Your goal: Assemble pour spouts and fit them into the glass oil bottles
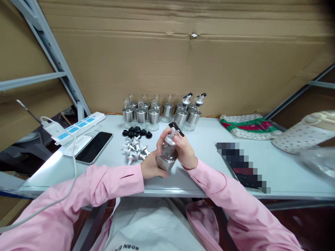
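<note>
Currently the left hand (151, 167) is gripping a bottle (166, 163) above the table's (204, 150) front, the right hand (185, 150) grasping its spout (170, 139). Two bottles behind are already wearing spouts; the others are standing bare-necked, beyond the loose spouts (134, 150) and black caps (137, 131).

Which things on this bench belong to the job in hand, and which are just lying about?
Apparently in the job:
steel-sleeved glass bottle, in the left hand
lever-topped pourer on it, in the right hand
bottles behind
loose silvery pourer parts
small black caps

Apparently just lying about:
smartphone
power strip
patterned cloth item
polka-dot container
</note>
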Demonstrator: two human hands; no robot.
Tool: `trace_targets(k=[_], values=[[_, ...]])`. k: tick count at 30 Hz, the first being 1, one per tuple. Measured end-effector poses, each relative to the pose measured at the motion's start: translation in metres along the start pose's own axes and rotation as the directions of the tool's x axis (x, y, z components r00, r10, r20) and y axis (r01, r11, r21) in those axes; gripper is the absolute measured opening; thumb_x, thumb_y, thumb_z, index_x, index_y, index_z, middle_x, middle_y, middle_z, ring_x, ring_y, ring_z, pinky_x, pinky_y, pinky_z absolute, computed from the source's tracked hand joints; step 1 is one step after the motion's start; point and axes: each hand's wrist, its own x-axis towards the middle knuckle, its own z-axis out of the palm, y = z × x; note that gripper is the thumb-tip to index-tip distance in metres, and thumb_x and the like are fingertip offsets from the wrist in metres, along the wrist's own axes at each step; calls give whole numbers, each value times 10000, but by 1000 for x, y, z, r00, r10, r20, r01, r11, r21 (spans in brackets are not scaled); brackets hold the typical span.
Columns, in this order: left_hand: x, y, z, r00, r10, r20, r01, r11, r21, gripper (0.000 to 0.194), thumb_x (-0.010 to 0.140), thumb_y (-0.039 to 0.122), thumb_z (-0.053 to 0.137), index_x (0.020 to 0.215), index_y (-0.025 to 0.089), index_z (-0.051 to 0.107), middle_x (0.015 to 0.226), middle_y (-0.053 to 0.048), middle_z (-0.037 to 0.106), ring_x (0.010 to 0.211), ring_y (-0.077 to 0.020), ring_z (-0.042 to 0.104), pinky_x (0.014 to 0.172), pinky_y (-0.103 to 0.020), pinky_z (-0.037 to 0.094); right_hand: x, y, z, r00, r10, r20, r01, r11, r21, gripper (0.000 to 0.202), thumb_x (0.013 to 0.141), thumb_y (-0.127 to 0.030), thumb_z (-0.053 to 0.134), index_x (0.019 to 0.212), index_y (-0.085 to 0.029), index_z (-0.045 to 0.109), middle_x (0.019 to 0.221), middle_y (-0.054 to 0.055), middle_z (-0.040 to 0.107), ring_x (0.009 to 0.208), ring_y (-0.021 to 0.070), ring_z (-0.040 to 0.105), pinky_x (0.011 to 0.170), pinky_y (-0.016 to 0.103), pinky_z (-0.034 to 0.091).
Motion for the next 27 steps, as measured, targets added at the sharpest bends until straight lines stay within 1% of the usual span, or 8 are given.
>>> trace_targets(k=[3, 13, 15, 18, 21, 24, 26, 27], values=[[0, 0, 0, 1000, 19, 5, -19, 1000, 7, 421, 473, 86, 737, 867, 115, 593, 776, -29, 614, 879, -240, 565, 833, -380, 432, -2, 2, -1, 999, -35, 6, 35, 999, 10, 311, 800, -489, 457, 878, -189, 479, 608, 14, 607, 549, 143, 547, 534, 271, 419], [1, -2, -1, 998, 64, 23, -63, 997, -32, 699, 470, 38, 734, 1130, 164, 539, 963, -55, 643, 937, -266, 593, 883, -421, 434, -5, 8, -4, 1000, -5, 13, 6, 999, -48, 367, 800, -552, 437, 879, -194, 455, 666, 33, 604, 637, 168, 580, 578, 294, 448], [0, -3, -1, 995, 97, 11, -97, 995, -40, 804, 465, 47, 751, 1209, 180, 476, 1057, -70, 620, 1017, -281, 565, 925, -431, 408, -7, 12, -6, 1000, -12, 13, 13, 997, -75, 399, 788, -576, 438, 913, -198, 449, 709, 41, 611, 673, 175, 588, 605, 305, 452], [-1, -2, -1, 990, 133, -36, -135, 990, -39, 923, 462, 69, 774, 1289, 180, 381, 1231, -108, 524, 1145, -303, 484, 973, -441, 366, -8, 16, -11, 995, -27, 93, 38, 993, -113, 451, 739, -597, 485, 937, -193, 461, 758, 52, 621, 730, 197, 592, 641, 327, 457], [-3, 0, 0, 992, 126, -9, -126, 992, -30, 854, 499, 126, 784, 1264, 154, 405, 1253, -138, 501, 1156, -310, 468, 975, -452, 352, -7, 13, -15, 990, -32, 138, 56, 984, -171, 380, 776, -544, 471, 898, -185, 487, 772, 58, 631, 742, 198, 592, 666, 336, 452], [-3, -1, 4, 992, 128, 18, -127, 989, -81, 729, 564, 204, 770, 1207, 154, 432, 1193, -134, 530, 1102, -282, 503, 951, -438, 366, -4, 4, -14, 997, -40, 64, 54, 970, -237, 301, 818, -480, 468, 899, -190, 494, 792, 57, 638, 719, 180, 586, 638, 317, 450], [-1, -5, 6, 993, 108, -37, -113, 981, -156, 690, 580, 243, 765, 1171, 170, 416, 1146, -115, 533, 1054, -254, 524, 918, -414, 385, 1, -3, -13, 989, -127, -79, 103, 961, -256, 275, 829, -463, 468, 914, -202, 485, 814, 51, 636, 728, 171, 585, 638, 308, 456], [0, -7, 7, 994, 80, -73, -93, 974, -206, 678, 585, 260, 762, 1154, 181, 402, 1116, -101, 532, 1014, -236, 540, 894, -400, 397, 5, -6, -13, 965, -197, -171, 146, 951, -274, 259, 836, -455, 464, 919, -210, 477, 822, 44, 631, 737, 164, 584, 652, 305, 460]])
